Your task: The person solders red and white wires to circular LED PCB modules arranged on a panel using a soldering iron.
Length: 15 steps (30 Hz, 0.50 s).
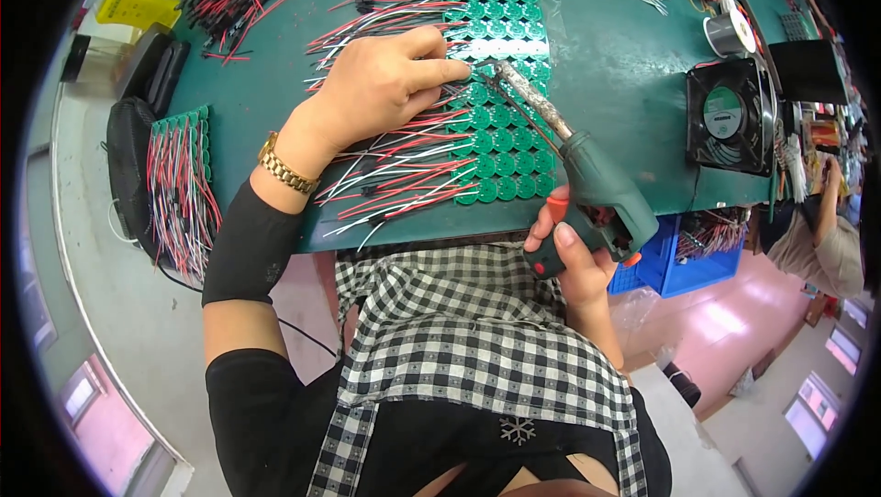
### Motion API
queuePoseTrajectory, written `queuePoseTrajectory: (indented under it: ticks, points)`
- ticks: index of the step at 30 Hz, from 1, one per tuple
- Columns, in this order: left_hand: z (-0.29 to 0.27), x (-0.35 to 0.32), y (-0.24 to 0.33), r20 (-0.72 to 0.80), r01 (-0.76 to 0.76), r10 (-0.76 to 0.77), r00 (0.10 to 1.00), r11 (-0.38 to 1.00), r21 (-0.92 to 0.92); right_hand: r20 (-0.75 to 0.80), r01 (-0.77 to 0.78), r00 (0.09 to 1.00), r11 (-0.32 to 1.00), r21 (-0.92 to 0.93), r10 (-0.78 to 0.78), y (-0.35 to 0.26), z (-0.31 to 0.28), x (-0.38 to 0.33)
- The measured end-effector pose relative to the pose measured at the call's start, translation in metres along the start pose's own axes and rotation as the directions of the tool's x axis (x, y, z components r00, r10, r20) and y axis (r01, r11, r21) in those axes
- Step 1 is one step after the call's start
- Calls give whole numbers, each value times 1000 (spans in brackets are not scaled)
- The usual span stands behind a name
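Head view, going left to right: at nine o'clock a spare batch of wired boards [181,187] lies on grey floor-coloured ground off the green bench [624,75]. Toward eleven o'clock the left hand [381,89] lies flat on red, black and white wires [385,171], fingers curled down and pressing rather than gripping, forefinger stretched to the panel of round green circuit boards [505,93] at twelve o'clock. The right hand [574,258], near five o'clock of that panel, is wrapped tight round a green pistol-grip soldering iron [596,194], whose tip rests on a board just beside the left forefinger. A black fan [730,116] stands at three o'clock.

As I judge it, the hot tip could burn that fingertip, so near is it; a slip could also scorch wire insulation or bridge neighbouring pads.

The joint itself is too small to make out, and the left palm hides whatever wire it pins.
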<state>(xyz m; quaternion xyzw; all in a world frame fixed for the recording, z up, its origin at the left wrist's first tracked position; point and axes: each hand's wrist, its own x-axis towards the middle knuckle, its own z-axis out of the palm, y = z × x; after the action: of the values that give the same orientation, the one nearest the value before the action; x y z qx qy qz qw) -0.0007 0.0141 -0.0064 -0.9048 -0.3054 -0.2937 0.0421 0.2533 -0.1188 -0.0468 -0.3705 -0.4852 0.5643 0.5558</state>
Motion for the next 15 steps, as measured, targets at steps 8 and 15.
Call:
queuePoseTrajectory:
  ticks: [8,15]
  points:
    - [7,10,2,-10,-4,4,1000,1000,-22,-12,-3,1000,999,-49,2,0,-10,2]
    - [6,16,5,-8,33,-33,999,999,-25,32,10,999,999,-34,-9,-7,-14,5]
